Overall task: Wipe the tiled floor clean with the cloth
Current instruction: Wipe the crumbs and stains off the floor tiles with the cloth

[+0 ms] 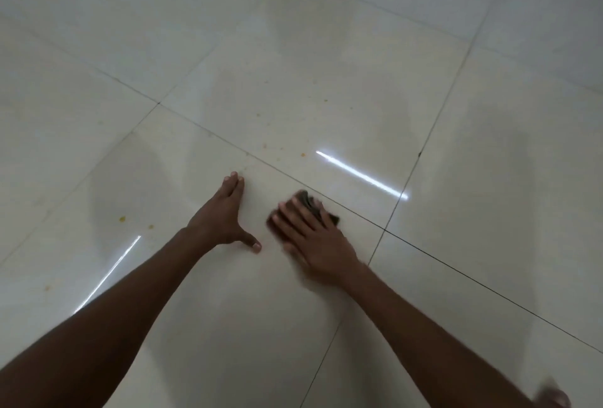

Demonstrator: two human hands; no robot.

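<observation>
A small dark cloth lies on the glossy cream tiled floor near the middle of the view. My right hand presses flat on it with straight, spread fingers, and it looks blurred. Most of the cloth is hidden under that hand. My left hand rests flat on the tile just left of the cloth, fingers together and thumb out. Small orange spots dot the tile beyond my hands, and two more orange spots sit to the left.
Dark grout lines cross the floor, one running just past the cloth. Bright light streaks reflect off the tiles at right and at lower left. A bare foot shows at the bottom right corner.
</observation>
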